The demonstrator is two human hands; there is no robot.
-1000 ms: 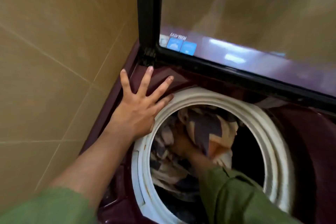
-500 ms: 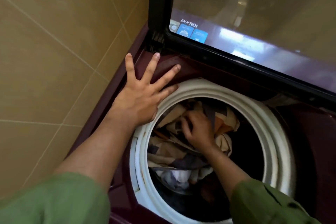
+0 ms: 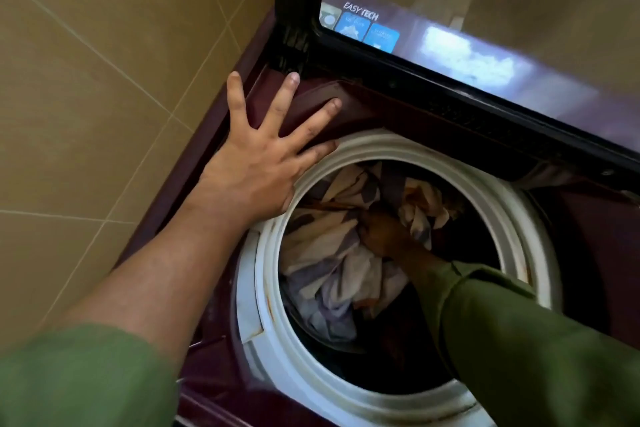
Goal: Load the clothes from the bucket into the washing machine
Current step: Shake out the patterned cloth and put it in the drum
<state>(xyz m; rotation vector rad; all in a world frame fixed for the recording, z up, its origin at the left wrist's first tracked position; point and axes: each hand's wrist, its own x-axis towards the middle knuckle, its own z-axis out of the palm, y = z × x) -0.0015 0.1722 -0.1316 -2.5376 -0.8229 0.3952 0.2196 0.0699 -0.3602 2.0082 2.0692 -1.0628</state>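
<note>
A maroon top-loading washing machine fills the view, with a white drum rim around its round opening. Inside the drum lies a heap of patterned cream, purple and orange clothes. My left hand rests flat on the machine's top left corner, fingers spread and straight. My right hand is down in the drum, pressed into the clothes; its fingers are buried in cloth, and I cannot tell whether they grip it. No bucket is in view.
The machine's glass lid stands raised at the back, with blue stickers near its lower left corner. A beige tiled wall runs close along the machine's left side.
My right hand has pushed deeper into the drum, and the clothes have sunk and spread under it. My left hand has stayed on the machine's corner.
</note>
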